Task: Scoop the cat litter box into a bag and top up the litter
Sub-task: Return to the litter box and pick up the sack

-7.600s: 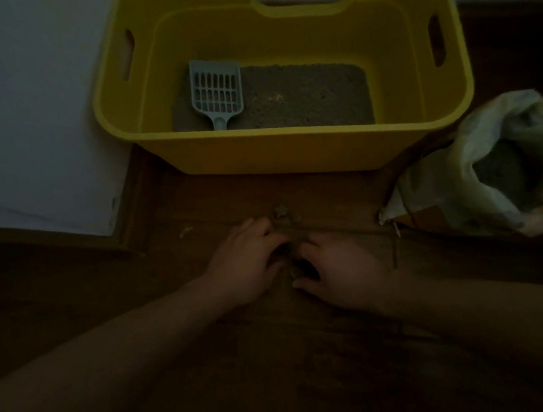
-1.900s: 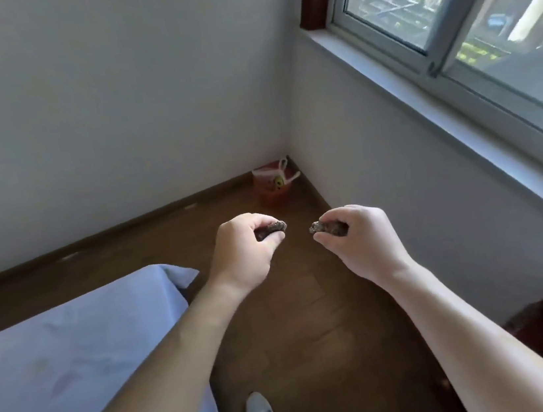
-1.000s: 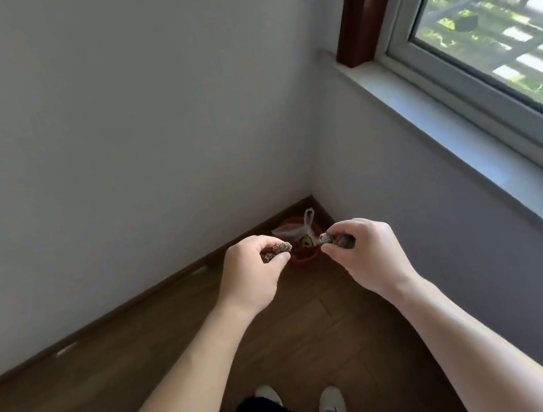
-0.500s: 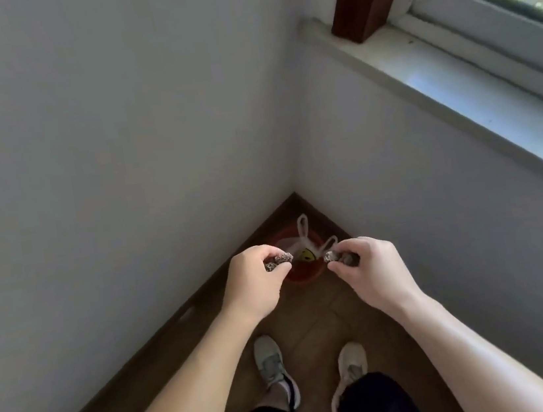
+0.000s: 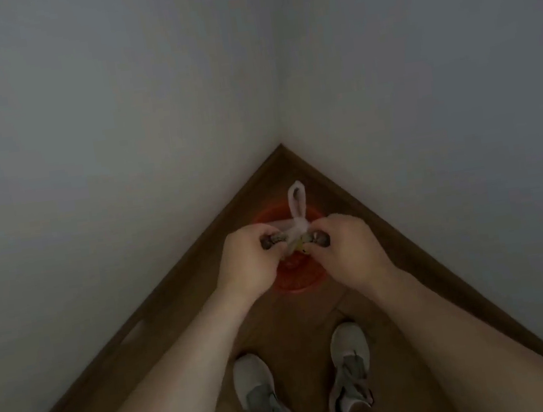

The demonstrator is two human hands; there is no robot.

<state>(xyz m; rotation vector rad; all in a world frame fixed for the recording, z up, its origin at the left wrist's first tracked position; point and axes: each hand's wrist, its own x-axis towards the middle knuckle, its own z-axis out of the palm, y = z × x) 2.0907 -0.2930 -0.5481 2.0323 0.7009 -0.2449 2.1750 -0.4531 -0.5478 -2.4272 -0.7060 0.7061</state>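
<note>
My left hand pinches a dark litter clump between thumb and fingers. My right hand pinches a second clump the same way. Both hands hover side by side just above a small red bin in the room corner. A white plastic bag lines the bin, and one of its handle loops sticks up behind my hands. The bin's opening is mostly hidden by my hands. The litter box, the scoop and the litter sack are out of view.
Two white walls meet at the corner, with a brown skirting board along each. My two grey shoes stand on the wooden floor right behind the bin.
My view has tilted down into the corner and the window has left the frame. Both hands have dropped closer to the red bin, still pinching their clumps. The picture has darkened.
</note>
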